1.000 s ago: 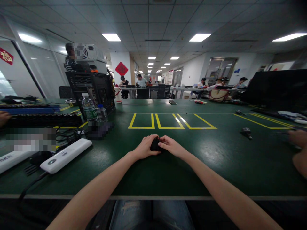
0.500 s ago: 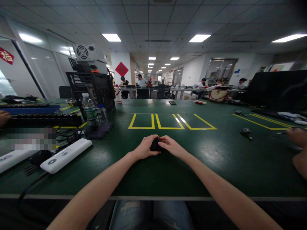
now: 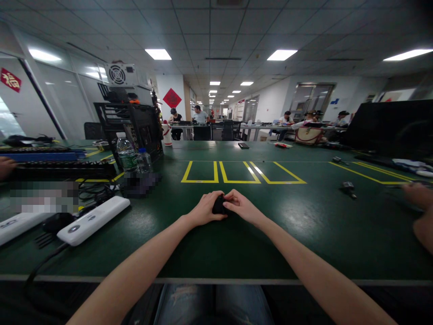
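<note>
A small black object (image 3: 218,206) rests at the green table between my two hands, mostly covered by fingers, so its exact kind is unclear. My left hand (image 3: 206,208) curls around its left side, with the thumb along the near edge and the fingers over the far edge. From the right, my right hand (image 3: 241,206) presses bent fingers and thumb against the same object. Just beyond the hands are three yellow tape outlines (image 3: 226,182) on the tabletop.
Left of me lie a white power strip (image 3: 94,220), cables, a water bottle (image 3: 126,153) and an open black computer case (image 3: 149,122). A small dark device (image 3: 348,188) sits to the right. Other people's hands (image 3: 419,196) show at both side edges.
My hands and the black object stay almost still. Another person's hand at the right edge has shifted slightly left.
</note>
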`<state>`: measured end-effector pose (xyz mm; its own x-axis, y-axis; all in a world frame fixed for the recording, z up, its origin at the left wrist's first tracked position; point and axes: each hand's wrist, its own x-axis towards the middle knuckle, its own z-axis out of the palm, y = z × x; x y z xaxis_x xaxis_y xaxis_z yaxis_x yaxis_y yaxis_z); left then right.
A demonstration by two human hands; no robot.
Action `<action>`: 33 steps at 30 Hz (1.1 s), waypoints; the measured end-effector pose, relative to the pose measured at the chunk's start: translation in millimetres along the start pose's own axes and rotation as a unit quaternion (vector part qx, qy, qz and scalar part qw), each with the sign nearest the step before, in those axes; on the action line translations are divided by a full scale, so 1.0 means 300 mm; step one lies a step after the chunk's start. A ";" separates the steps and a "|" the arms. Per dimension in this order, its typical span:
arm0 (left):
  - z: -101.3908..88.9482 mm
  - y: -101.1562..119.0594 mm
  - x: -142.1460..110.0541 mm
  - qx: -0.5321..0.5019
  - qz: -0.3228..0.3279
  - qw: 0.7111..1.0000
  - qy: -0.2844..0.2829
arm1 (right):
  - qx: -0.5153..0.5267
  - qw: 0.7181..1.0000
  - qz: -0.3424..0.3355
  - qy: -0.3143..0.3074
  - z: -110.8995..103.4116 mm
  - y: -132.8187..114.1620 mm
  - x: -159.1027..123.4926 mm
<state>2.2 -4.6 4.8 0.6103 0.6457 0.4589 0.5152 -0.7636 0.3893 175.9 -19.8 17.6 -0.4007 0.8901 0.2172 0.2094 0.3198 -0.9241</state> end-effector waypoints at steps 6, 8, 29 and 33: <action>-0.005 0.003 -0.002 -0.003 0.003 1.000 -0.003 | -0.008 0.999 0.042 -0.020 -0.009 0.013 -0.002; -0.006 0.004 -0.003 -0.003 0.007 1.000 -0.001 | 0.006 0.999 0.025 -0.037 -0.013 0.020 -0.002; 0.003 -0.006 -0.001 0.009 0.010 1.000 0.005 | 0.045 0.998 -0.005 -0.049 -0.015 0.024 -0.001; 0.005 -0.010 -0.001 0.006 0.012 1.000 0.004 | 0.020 1.000 -0.007 -0.021 -0.008 0.020 0.001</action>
<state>1.3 -2.5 2.3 0.6169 0.6278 0.4746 0.5079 -0.7782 0.3693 179.1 -16.9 13.0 -0.4411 0.8707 0.2176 0.1676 0.3181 -0.9331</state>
